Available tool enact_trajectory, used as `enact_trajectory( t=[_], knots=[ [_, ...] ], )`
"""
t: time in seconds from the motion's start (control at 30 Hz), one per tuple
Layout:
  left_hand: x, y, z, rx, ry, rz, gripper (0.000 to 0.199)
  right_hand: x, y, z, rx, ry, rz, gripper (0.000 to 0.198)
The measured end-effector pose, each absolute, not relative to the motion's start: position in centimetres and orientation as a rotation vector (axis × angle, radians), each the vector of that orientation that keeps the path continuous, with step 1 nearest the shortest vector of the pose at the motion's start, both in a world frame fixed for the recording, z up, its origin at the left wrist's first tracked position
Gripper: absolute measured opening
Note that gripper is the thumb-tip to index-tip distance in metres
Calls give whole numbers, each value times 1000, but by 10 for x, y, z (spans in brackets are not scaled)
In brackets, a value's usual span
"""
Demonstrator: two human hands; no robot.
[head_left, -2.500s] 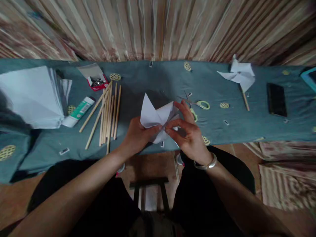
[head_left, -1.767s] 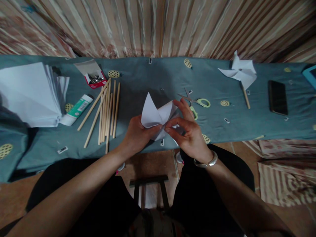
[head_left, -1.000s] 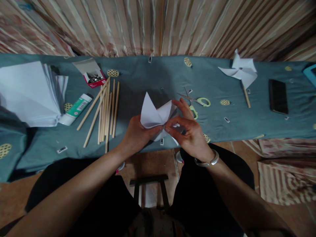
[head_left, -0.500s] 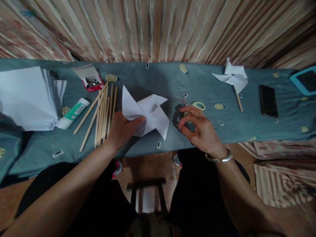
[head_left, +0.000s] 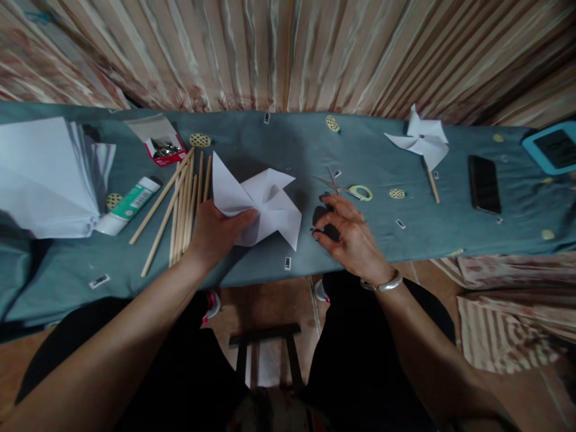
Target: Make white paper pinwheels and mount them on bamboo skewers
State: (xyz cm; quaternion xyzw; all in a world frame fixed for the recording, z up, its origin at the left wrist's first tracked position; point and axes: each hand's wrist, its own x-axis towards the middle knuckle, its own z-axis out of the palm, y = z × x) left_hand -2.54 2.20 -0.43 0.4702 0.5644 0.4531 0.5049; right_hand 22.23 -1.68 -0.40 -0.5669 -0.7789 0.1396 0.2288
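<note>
Holding the paper pinwheel (head_left: 258,201) over the blue cloth (head_left: 279,141), the left hand (head_left: 216,231) pinches its middle. The right hand (head_left: 348,231) rests just beside it, fingers curled, gripping nothing. Scissors (head_left: 348,189) lie near. Sticks (head_left: 182,201) lie left.

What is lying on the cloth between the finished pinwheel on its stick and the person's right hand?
The head view shows scissors with green handles between the right hand and the finished pinwheel, plus printed cloth spots.
</note>
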Motion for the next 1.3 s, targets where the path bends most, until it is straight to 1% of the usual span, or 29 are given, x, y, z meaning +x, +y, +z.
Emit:
enact_trajectory(
  t=[0.13,0.3,0.53,0.63,0.77,0.9,1.03,1.2,1.3],
  knots=[
    [-26,22,-6,1153,1357,1094,21,219,-22,3,-1507,-2163,284,16],
    [-26,22,-10,1176,1367,1093,21,212,-30,6,-1565,-2328,158,24],
    [-24,21,-8,1138,1289,1076,26,207,-30,0,-1541,-2426,125,23],
    [-24,20,-5,1163,1322,1049,26,210,-29,2,-1540,-2368,171,22],
    [-22,18,0,1191,1337,1049,26,214,-27,13,-1567,-2103,379,15],
    [-17,15,5,1227,1338,1028,19,205,-26,26,-1469,-1882,532,7],
    [-11,10,5,1271,1297,1028,16,186,-24,28,-1387,-1876,573,5],
    [-7,4,2,1260,1229,1034,27,170,-23,21,-1355,-1918,571,7],
    [-7,2,4,1251,1222,1031,28,168,-22,19,-1354,-1917,572,8]
  ],
)
